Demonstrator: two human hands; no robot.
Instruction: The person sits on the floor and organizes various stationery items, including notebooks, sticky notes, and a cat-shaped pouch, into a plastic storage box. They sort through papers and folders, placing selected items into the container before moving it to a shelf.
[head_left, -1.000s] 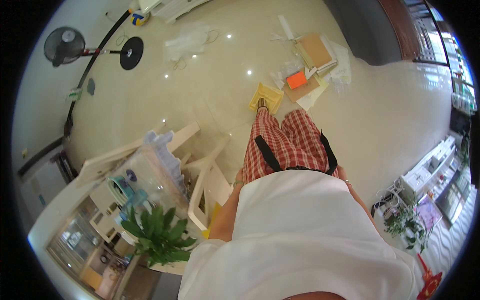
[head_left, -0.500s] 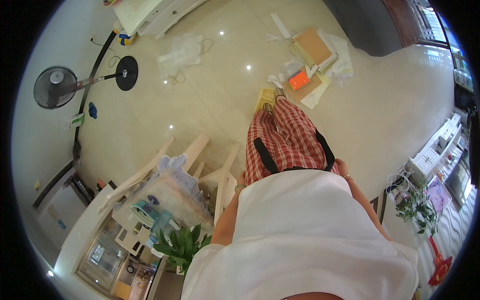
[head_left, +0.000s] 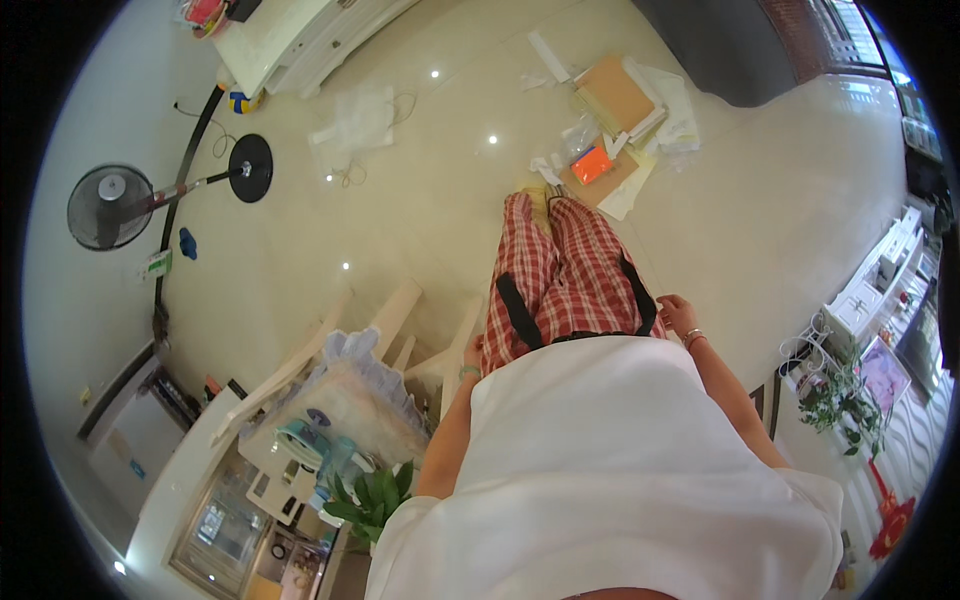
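Observation:
My right hand (head_left: 680, 315) hangs beside my right thigh, its fingers loosely bent and apart, with nothing seen in them. At my left hip, my left hand (head_left: 473, 354) is partly covered by the red checked trousers (head_left: 580, 265), and its fingers are hidden. Beyond my feet lies a heap of papers with a brown cardboard sheet (head_left: 615, 92) on top. An orange packet (head_left: 592, 165) rests on brown card at the near side of this heap. A yellow thing (head_left: 541, 210) shows partly between my lower legs.
To the left stand a wooden chair (head_left: 398, 312), a covered table (head_left: 365, 400) and a floor fan (head_left: 250, 168). Clear plastic sheeting (head_left: 358, 120) lies on the tiles. A white cabinet (head_left: 300, 45) is at the far left, a grey sofa-like piece (head_left: 715, 50) at the far right.
My right hand has come a little away from my thigh, with more of its fingers showing. My legs have shifted, and the trousers now cover most of my feet and the yellow thing.

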